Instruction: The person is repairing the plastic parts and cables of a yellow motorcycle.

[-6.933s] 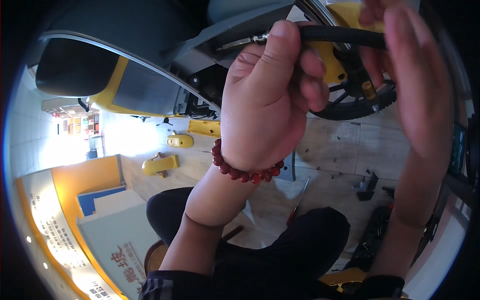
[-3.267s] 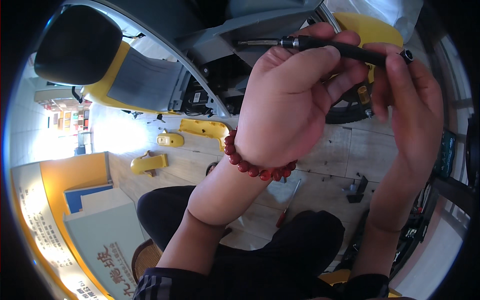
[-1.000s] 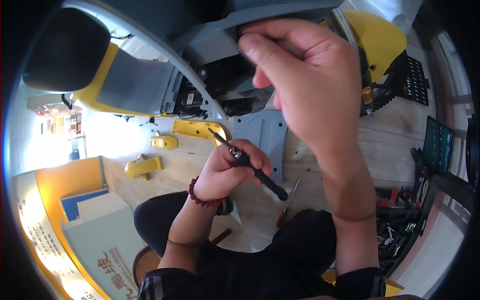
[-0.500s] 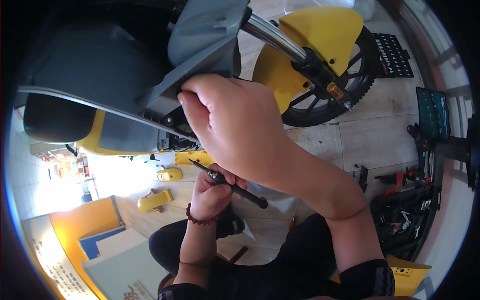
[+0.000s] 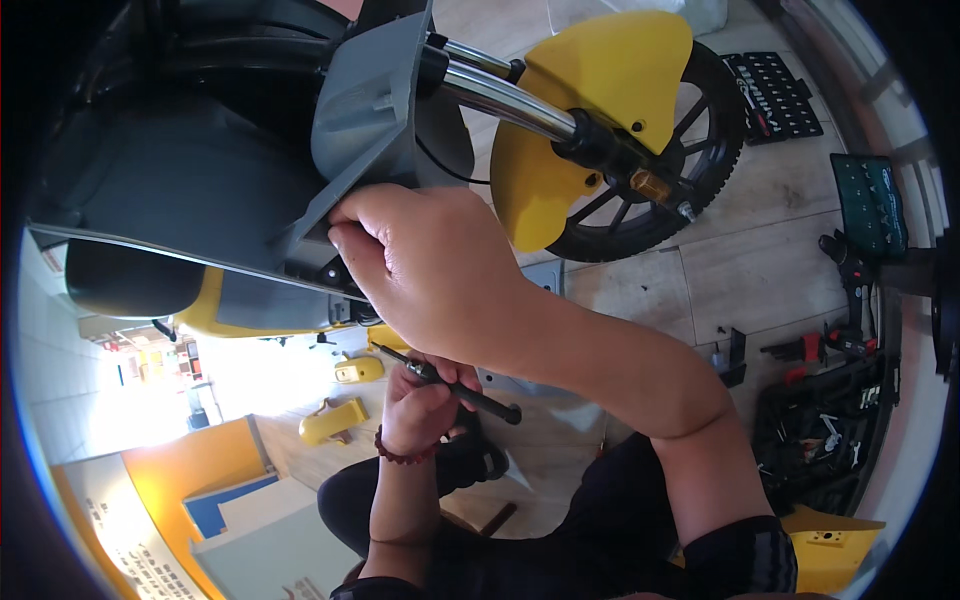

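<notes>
My right hand (image 5: pixel 432 275) reaches to the lower edge of a grey body panel (image 5: pixel 357 110) on a partly dismantled yellow and grey scooter, its thumb and forefinger curled at a dark recess; what they pinch is hidden. Below and behind it, my left hand (image 5: pixel 418 405), with a red bead bracelet, grips a black screwdriver (image 5: pixel 478 400), bit pointing up and left. The yellow front fender (image 5: pixel 598 62), chrome fork (image 5: pixel 507 101) and black spoked wheel (image 5: pixel 701 123) are to the right of the panel.
Loose yellow parts (image 5: pixel 331 424) lie on the tiled floor (image 5: pixel 730 272). At right are a black bit case (image 5: pixel 775 92), a green tool pouch (image 5: pixel 866 205), a cordless drill (image 5: pixel 851 280) and an open tool case (image 5: pixel 805 440). A yellow and white panel board (image 5: pixel 190 450) stands at lower left.
Since a second ago my right hand moved left along the grey panel, and the view swung toward the front wheel. Earlier both hands held the screwdriver; now only my left does, lower down.
</notes>
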### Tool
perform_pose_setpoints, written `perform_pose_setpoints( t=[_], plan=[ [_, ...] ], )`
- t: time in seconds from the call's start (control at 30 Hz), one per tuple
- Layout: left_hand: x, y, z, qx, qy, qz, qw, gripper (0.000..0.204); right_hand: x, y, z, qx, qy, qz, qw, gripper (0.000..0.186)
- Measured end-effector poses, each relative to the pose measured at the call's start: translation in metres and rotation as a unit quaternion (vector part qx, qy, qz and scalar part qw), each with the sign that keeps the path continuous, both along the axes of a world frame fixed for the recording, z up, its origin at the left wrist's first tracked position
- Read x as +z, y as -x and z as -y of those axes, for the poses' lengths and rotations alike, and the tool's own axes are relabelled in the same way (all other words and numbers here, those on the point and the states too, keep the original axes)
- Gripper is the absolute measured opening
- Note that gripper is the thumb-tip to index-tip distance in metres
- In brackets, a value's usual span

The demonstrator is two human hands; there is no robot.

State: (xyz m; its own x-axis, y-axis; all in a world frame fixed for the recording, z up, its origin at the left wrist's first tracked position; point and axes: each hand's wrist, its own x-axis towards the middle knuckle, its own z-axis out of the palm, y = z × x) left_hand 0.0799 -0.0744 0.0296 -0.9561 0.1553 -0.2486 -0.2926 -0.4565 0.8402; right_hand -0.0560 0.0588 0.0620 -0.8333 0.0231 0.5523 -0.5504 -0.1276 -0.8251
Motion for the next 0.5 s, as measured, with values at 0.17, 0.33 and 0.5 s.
perform_pose_setpoints(
  t=[0.17,0.33,0.5],
  plan=[
    [0.0016,0.0012,0.0001,-0.019,0.016,-0.004,1.000,0.019,0.0001,-0.0002,0.0023,-0.035,-0.004,-0.032,0.999,0.005],
    [0.0011,0.0010,0.0021,-0.023,0.024,-0.012,0.999,0.018,-0.0036,0.0029,0.0012,-0.018,-0.010,-0.038,0.999,0.008],
    [-0.0022,-0.0001,0.0022,-0.021,0.016,-0.010,1.000,0.017,-0.0033,0.0011,0.0056,-0.038,-0.020,-0.058,0.997,0.011]
  ],
)
